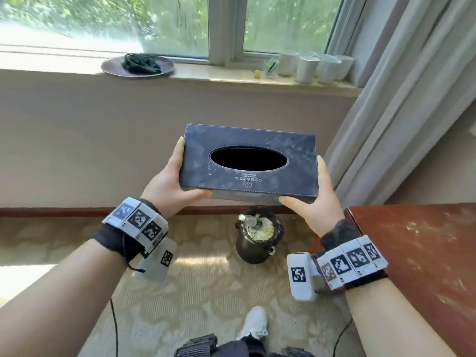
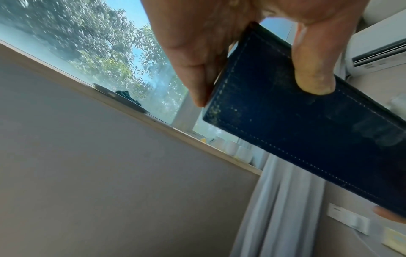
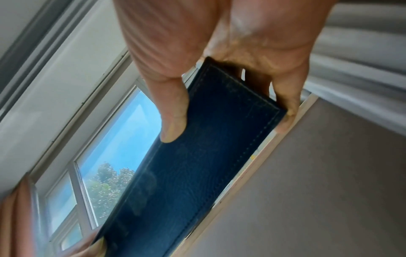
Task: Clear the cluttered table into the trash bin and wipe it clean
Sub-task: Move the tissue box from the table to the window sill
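Observation:
A dark blue leather tissue box [image 1: 249,161] with an empty oval opening hangs level in the air in front of the wall, above the trash bin. My left hand [image 1: 177,176] grips its left end, thumb on the near side, fingers along the end. My right hand [image 1: 313,199] grips the right end the same way. The box's stitched side [image 2: 307,139] fills the left wrist view, and its side [image 3: 197,165] shows in the right wrist view. The black trash bin [image 1: 257,249] stands on the carpet below, full of paper and a plastic bottle [image 1: 248,222].
The reddish table [image 1: 417,253] with whitish smears lies at the right. On the windowsill rest a plate [image 1: 113,67] with dark cloth and several white cups [image 1: 307,68]. A grey curtain [image 1: 401,99] hangs at the right. My white shoe [image 1: 253,323] is on the carpet.

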Demonstrator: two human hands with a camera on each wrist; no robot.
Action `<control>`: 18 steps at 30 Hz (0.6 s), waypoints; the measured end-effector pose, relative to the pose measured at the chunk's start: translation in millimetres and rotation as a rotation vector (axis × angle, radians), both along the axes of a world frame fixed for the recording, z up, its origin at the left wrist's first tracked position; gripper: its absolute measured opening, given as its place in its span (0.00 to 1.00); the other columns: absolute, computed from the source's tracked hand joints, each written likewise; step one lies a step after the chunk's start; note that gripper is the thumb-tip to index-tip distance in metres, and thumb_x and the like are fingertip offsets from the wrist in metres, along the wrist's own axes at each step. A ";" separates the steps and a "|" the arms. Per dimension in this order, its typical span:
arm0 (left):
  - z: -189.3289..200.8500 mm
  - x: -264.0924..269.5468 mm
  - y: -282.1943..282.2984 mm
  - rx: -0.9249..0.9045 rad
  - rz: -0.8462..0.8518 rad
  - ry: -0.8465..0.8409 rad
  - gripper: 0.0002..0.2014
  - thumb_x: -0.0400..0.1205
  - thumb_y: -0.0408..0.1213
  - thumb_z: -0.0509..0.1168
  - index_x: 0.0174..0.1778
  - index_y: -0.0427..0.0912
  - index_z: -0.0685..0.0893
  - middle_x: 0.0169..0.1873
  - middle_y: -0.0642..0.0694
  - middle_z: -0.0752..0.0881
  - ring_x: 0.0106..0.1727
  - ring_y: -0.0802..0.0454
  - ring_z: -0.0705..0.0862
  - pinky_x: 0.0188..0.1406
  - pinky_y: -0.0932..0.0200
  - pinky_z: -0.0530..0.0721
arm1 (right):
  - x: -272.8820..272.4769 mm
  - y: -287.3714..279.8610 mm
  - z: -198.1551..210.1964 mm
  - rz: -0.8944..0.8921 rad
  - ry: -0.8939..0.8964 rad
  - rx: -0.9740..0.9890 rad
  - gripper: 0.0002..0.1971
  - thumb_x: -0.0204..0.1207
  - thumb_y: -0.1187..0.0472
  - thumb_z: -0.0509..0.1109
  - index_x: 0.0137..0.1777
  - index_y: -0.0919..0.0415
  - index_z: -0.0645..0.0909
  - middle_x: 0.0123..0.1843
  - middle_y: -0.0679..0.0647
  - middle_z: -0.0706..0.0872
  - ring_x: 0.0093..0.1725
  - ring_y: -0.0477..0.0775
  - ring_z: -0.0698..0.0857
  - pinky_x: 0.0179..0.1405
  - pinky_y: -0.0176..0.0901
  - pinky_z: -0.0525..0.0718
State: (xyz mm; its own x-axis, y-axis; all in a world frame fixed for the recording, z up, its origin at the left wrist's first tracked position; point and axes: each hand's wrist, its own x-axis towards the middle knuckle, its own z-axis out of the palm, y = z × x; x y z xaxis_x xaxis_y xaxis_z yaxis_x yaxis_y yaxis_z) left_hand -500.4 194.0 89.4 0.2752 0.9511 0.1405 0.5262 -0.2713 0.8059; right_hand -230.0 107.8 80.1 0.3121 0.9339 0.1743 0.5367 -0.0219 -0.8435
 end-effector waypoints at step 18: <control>32.0 50.6 313.1 -0.013 0.230 0.046 0.53 0.71 0.44 0.76 0.81 0.60 0.43 0.63 0.66 0.69 0.63 0.63 0.72 0.63 0.66 0.68 | 59.2 374.7 26.9 0.205 0.065 0.044 0.55 0.56 0.46 0.81 0.81 0.45 0.53 0.77 0.43 0.70 0.74 0.44 0.71 0.76 0.47 0.69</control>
State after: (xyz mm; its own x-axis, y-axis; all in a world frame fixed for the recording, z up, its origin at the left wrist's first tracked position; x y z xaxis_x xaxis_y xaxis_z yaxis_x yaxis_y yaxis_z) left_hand -449.8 507.1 121.4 0.0569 0.9912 0.1198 0.6092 -0.1295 0.7824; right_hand -170.7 482.5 107.0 0.1281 0.9711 0.2015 0.4705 0.1194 -0.8743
